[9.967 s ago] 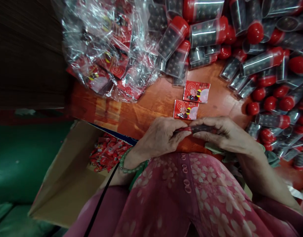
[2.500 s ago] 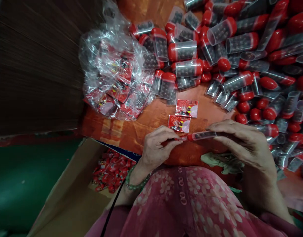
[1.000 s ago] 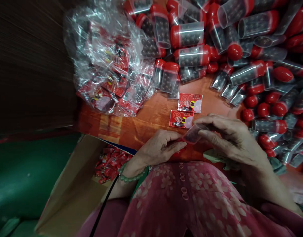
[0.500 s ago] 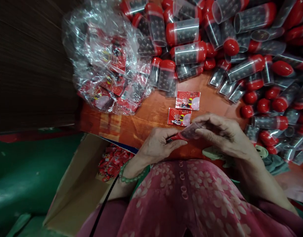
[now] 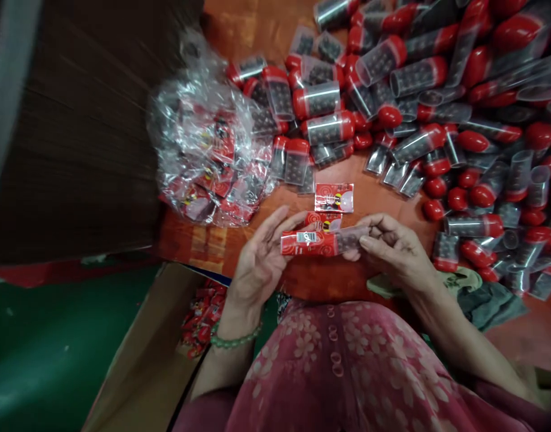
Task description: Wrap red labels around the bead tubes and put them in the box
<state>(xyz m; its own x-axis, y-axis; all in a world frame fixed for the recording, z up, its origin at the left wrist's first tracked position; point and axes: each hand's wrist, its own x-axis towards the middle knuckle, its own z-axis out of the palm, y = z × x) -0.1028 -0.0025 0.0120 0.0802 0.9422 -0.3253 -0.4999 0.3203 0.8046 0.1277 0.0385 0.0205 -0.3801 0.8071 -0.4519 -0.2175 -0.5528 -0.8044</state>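
My right hand (image 5: 392, 249) pinches the clear end of a plastic tube (image 5: 347, 239) with dark beads inside. A flat-looking red printed sleeve (image 5: 307, 243) with a barcode covers the tube's left part. My left hand (image 5: 258, 267), a green bead bracelet on its wrist, is open beside the sleeve's left end, fingers stretched out. Its fingertips pass behind the sleeve; whether they touch it I cannot tell. Just beyond lie two more red printed sleeves: one in full view (image 5: 333, 198), the other (image 5: 319, 221) partly covered by the held piece.
A clear plastic bag (image 5: 203, 150) of red sleeves lies at the left. Many red-capped bead tubes (image 5: 320, 99) are heaped across the back and right. Below the table edge, a cardboard box (image 5: 135, 348) holds red packs (image 5: 203, 318). A grey cloth (image 5: 493, 306) lies at the right.
My left hand has let go of the sleeved tube and opened its fingers. The tube has turned level, showing the barcode, with my right hand still on it. The camera view has shifted.
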